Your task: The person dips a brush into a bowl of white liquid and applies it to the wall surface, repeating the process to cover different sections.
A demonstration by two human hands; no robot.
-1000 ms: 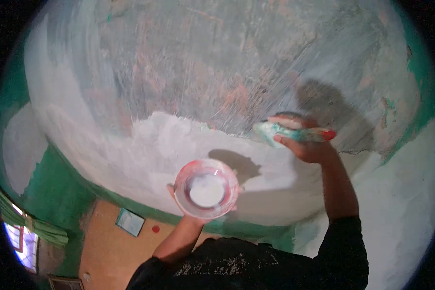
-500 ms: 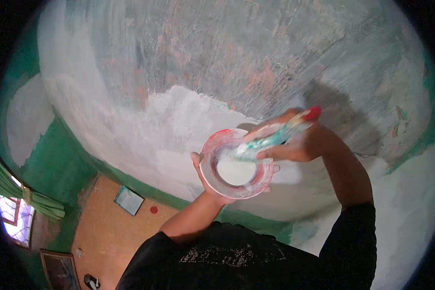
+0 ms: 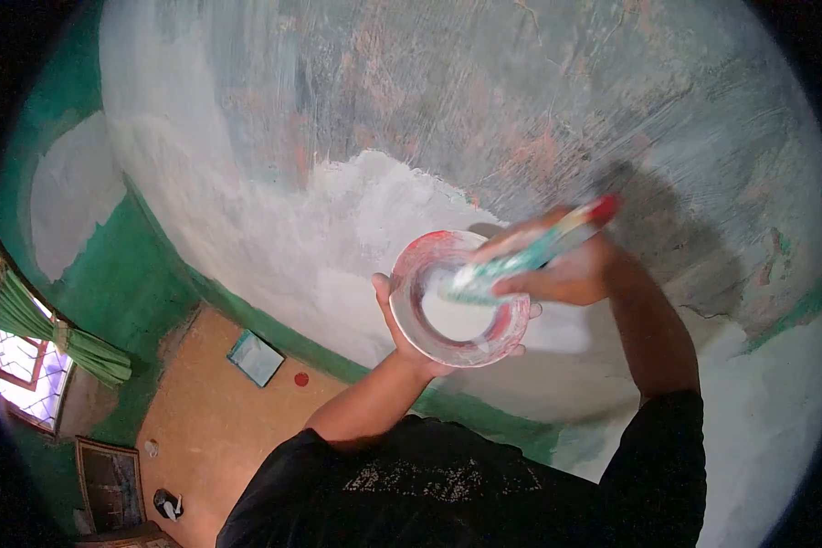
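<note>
My left hand (image 3: pixel 408 351) is wrapped round a bowl (image 3: pixel 413 321) from below, its thumb on the near side and fingertips showing at the far side. The bowl's inner wall is smeared red and white, and white paint (image 3: pixel 461 320) lies in the bottom. In my right hand (image 3: pixel 575 274) is a paintbrush (image 3: pixel 555 243) with a paint-stained, green-and-white body and a red handle end. The brush slants down into the bowl, its tip over or in the paint; motion blur hides exactly where it touches.
Close in front stands a wall (image 3: pixel 411 100) of bare grey plaster above and fresh white below. A green wall (image 3: pixel 160 283) meets it at the left. On the brown floor (image 3: pixel 219 411) lie a pale rectangular tray (image 3: pixel 256 358) and a red disc (image 3: pixel 301 379). A window (image 3: pixel 29 370) has a green curtain (image 3: pixel 73 342).
The view has shifted slightly, so the bowl and wall appear a little farther right and up. My right hand keeps the brush at the bowl, still blurred by motion.
</note>
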